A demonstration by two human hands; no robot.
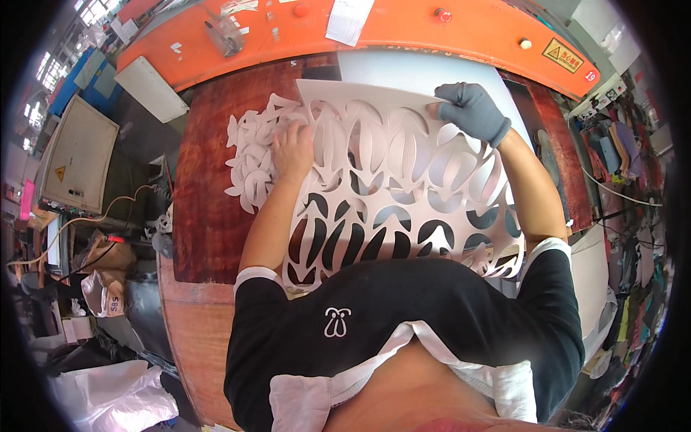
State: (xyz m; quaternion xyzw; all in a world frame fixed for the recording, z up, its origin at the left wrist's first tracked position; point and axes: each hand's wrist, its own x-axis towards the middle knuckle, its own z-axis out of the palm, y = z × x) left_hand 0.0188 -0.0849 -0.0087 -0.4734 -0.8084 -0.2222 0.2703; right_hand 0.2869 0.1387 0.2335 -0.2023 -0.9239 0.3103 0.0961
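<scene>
A pale pinkish-white sheet [439, 200], punched through with rows of curved leaf-like openings, hangs in front of my chest with its far edge raised. My right hand [475, 113], in a grey glove, pinches that sheet by its far right edge. At the sheet's left edge lies my bare left hand [294, 150], fingers stretched out over a heap of cut-out pieces [252, 160]. These pieces are small, curved and the same pale colour, piled on a dark red-brown board [205, 209]. Whether the left fingertips hold any piece cannot be made out.
An orange machine beam [403, 32] with a red button [443, 14] spans the far side. Under it lies a light blue-white surface [417, 68]. A beige metal cabinet [78, 155] stands left, with a plastic bag [119, 399] below. Stacked coloured material [633, 165] lines the right.
</scene>
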